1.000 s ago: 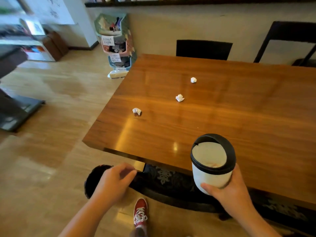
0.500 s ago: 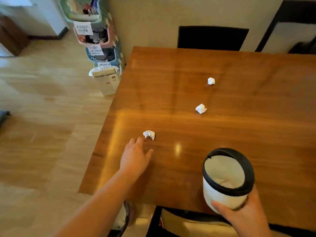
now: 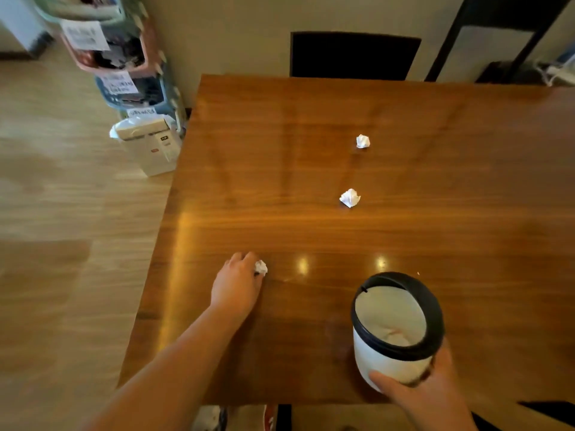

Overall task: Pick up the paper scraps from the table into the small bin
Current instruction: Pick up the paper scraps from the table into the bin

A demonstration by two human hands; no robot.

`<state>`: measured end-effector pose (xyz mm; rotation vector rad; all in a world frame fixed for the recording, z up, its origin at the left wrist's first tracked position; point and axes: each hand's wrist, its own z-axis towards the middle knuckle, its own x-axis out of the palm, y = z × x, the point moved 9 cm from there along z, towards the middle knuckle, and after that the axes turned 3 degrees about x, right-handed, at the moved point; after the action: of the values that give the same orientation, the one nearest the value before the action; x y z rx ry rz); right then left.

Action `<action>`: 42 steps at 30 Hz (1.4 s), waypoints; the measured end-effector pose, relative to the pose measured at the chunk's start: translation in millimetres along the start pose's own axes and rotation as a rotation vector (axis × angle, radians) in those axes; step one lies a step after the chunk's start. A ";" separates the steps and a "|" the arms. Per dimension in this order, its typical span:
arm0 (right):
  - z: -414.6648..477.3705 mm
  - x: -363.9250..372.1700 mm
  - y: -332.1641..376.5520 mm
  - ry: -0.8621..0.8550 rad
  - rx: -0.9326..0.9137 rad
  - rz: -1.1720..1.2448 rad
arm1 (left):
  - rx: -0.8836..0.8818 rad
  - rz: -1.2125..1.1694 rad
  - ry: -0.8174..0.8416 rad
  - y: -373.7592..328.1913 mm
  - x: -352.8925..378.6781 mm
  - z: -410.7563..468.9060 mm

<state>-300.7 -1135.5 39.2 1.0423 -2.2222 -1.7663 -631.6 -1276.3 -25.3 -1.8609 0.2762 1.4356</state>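
Observation:
Three white crumpled paper scraps lie on the brown wooden table (image 3: 451, 188). My left hand (image 3: 238, 283) rests near the table's left side with its fingers closed around the nearest scrap (image 3: 260, 267), which still touches the tabletop. A second scrap (image 3: 350, 198) lies farther in, and a third scrap (image 3: 362, 141) beyond it. My right hand (image 3: 426, 396) grips the lower wall of a small white bin (image 3: 393, 353) with a black rim, held just above the table's near edge. The bin's mouth faces up and some paper shows inside.
Left of the table stand stacked plastic baskets (image 3: 124, 60) and a white box (image 3: 149, 147) on the wooden floor. Two dark chairs (image 3: 354, 56) sit against the wall behind the table's far edge. A shoe shows below the near edge.
My left hand has reached forward from below the table edge and closed on the nearest scrap. My view has moved in over the table, with the bin carried along.

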 end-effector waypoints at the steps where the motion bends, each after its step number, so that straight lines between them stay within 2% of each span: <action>1: -1.7 -0.8 0.7 0.002 -0.002 -0.008 | -0.024 -0.023 0.004 3.0 0.0 -5.3; 4: -7.4 -2.4 4.8 0.040 -0.027 -0.063 | -0.142 -0.152 0.016 8.0 -2.7 -33.3; 6: -12.4 -3.5 6.3 0.079 -0.045 -0.096 | -0.219 -0.326 0.035 1.0 -8.6 -60.9; 10: -22.8 -5.5 9.7 0.150 -0.099 -0.120 | -0.150 -0.592 -0.052 -48.4 -62.4 -114.6; 13: -34.8 -4.8 15.6 0.225 -0.118 -0.076 | -0.095 -0.668 -0.255 -83.5 -141.2 -147.9; 16: -47.7 -7.3 29.9 0.269 -0.181 -0.058 | -0.023 -0.721 -0.580 -110.9 -235.2 -187.9; 18: -56.8 -8.5 39.9 0.285 -0.221 -0.052 | 0.065 -0.724 -0.764 -130.1 -276.5 -218.6; 19: -61.2 -9.3 43.3 0.291 -0.236 -0.048 | 0.091 -0.721 -0.801 -141.2 -284.5 -230.2; 20: -66.2 -9.9 46.7 0.296 -0.250 -0.046 | 0.103 -0.696 -0.774 -153.2 -282.4 -236.0; 21: -71.9 -10.5 50.5 0.302 -0.270 -0.045 | 0.108 -0.625 -0.669 -167.6 -270.7 -235.9; 24: -89.6 -11.4 58.3 0.343 -0.347 -0.042 | 0.114 -0.250 -0.140 -208.5 -197.4 -235.0; 25: -95.1 -11.5 58.8 0.362 -0.362 -0.043 | 0.100 -0.235 -0.073 -209.8 -183.7 -242.1; 27: -105.7 -12.6 58.5 0.398 -0.383 -0.039 | 0.050 -0.315 -0.129 -194.4 -182.6 -261.8; 29: -116.7 -11.8 57.7 0.428 -0.413 -0.043 | -0.057 -0.369 -0.178 -160.6 -179.1 -289.8; 32: -138.9 1.1 57.2 0.481 -0.432 -0.072 | -0.296 -0.470 -0.059 -96.0 -137.0 -352.4; 34: -158.0 19.5 59.1 0.534 -0.468 -0.104 | -0.488 -0.556 0.008 -47.6 -96.4 -408.6; 38: -202.2 78.6 56.0 0.713 -0.516 -0.177 | -0.907 -0.564 0.009 44.9 -21.7 -547.9; 40: -235.0 125.1 53.4 0.838 -0.537 -0.239 | -1.164 -0.678 -0.038 76.4 12.1 -633.1; 42: -250.6 147.8 57.9 0.872 -0.542 -0.266 | -1.369 -0.782 -0.086 84.5 37.3 -690.7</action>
<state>-315.6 -1419.7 123.0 1.5824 -1.0621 -1.4284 -159.4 -1788.6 -37.4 -2.3635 -1.6761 1.1084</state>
